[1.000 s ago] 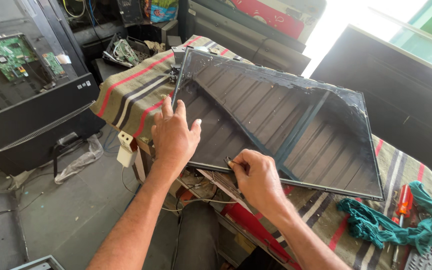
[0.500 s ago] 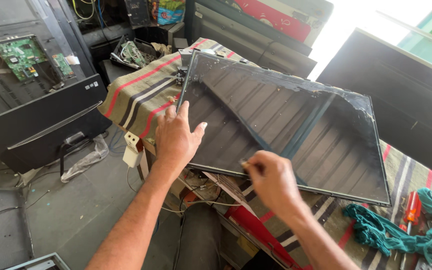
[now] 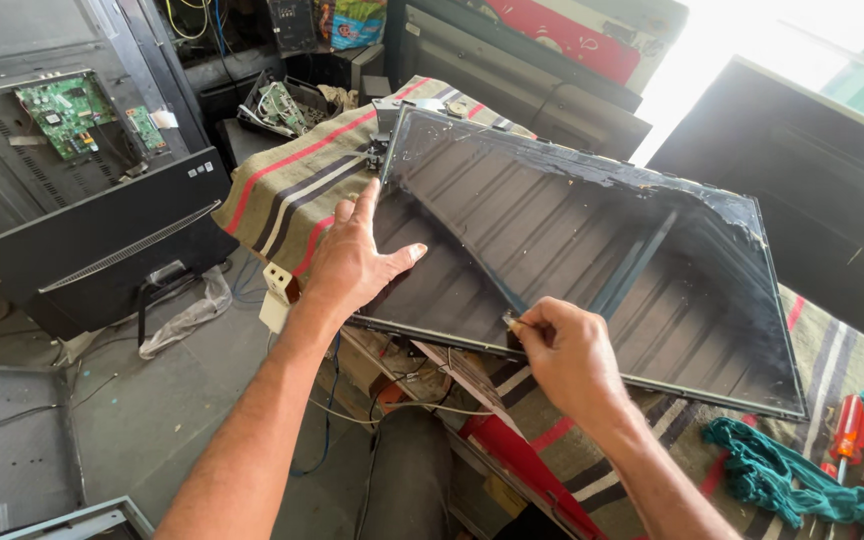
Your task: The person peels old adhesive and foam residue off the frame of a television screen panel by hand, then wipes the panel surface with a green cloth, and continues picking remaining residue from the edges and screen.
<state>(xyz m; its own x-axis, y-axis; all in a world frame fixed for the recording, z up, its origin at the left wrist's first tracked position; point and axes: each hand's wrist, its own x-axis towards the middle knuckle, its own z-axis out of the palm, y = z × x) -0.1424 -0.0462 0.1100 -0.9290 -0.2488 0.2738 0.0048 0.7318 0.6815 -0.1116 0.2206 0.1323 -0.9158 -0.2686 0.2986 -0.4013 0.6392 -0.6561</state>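
Dark glossy flat display panel (image 3: 592,260) lying on a striped cloth-covered table (image 3: 282,190). Left hand (image 3: 357,262) rests flat, fingers spread wide, on the panel's near-left corner; right hand (image 3: 567,355) pinches the near edge, whether around a small tool cannot be told. Steady downward pressure and gentle prying seem advisable. Teal rag (image 3: 802,475) and red-handled screwdriver (image 3: 847,430) lie at right.

Your left hand (image 3: 352,262) and right hand (image 3: 570,358) are both bare, with no gloves, rings or watch showing. Your forearms are uncovered as far as they show, with no sleeve in sight, and your nails are short.
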